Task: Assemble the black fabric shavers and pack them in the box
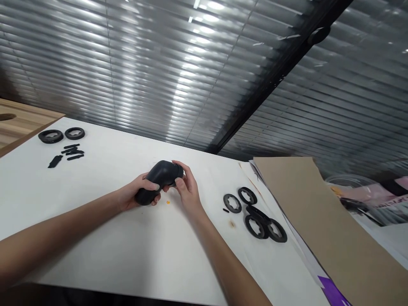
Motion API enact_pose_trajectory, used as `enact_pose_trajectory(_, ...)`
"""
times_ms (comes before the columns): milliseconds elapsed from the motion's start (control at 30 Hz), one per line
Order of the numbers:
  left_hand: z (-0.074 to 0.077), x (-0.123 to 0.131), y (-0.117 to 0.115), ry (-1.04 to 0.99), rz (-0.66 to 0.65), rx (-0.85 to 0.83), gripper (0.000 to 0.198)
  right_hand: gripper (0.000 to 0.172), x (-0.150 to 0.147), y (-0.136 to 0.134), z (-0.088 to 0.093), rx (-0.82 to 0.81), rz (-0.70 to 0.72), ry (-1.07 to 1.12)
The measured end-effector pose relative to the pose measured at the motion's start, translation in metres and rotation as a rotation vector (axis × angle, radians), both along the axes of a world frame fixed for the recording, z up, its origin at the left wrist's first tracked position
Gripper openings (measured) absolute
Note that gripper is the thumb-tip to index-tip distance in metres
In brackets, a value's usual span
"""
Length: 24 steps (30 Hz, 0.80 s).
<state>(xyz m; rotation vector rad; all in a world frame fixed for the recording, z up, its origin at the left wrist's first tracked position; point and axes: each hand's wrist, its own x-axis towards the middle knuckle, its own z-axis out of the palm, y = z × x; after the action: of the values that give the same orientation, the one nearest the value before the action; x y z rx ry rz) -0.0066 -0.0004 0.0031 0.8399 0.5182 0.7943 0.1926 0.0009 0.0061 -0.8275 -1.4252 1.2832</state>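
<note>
A black curved elbow-shaped part (160, 178) is held just above the white table (95, 238) near its middle. My left hand (135, 196) is wrapped round the part's lower end. At the upper end, my right hand (185, 187) grips it with fingers curled over the rim. A tiny orange speck (168, 202) lies on the table under the part.
Several black rings (255, 212) lie to the right of my hands, with a small black piece (226, 210) beside them. Two more rings (60, 135) and a few small black clips (68, 154) lie at the far left. Brown cardboard (318, 221) covers the right side, and window blinds (191, 63) stand behind.
</note>
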Motion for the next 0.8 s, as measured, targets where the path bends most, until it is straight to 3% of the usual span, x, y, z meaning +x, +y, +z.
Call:
enact_pose_trajectory(167, 0.001, 0.0, 0.0, 0.0, -0.013, -0.005, 0.051, 0.07, 0.002, -0.002, -0.004, 0.051, -0.018, -0.034)
enact_pose_trajectory(433, 0.0, -0.001, 0.0, -0.06, -0.003, -0.197, 0.049, 0.073, 0.005, 0.0, -0.018, 0.051, -0.025, -0.101)
enact_pose_trajectory(800, 0.006, 0.001, -0.001, -0.048, 0.053, -0.252, 0.053, 0.068, 0.004, -0.002, -0.013, 0.134, -0.028, -0.158)
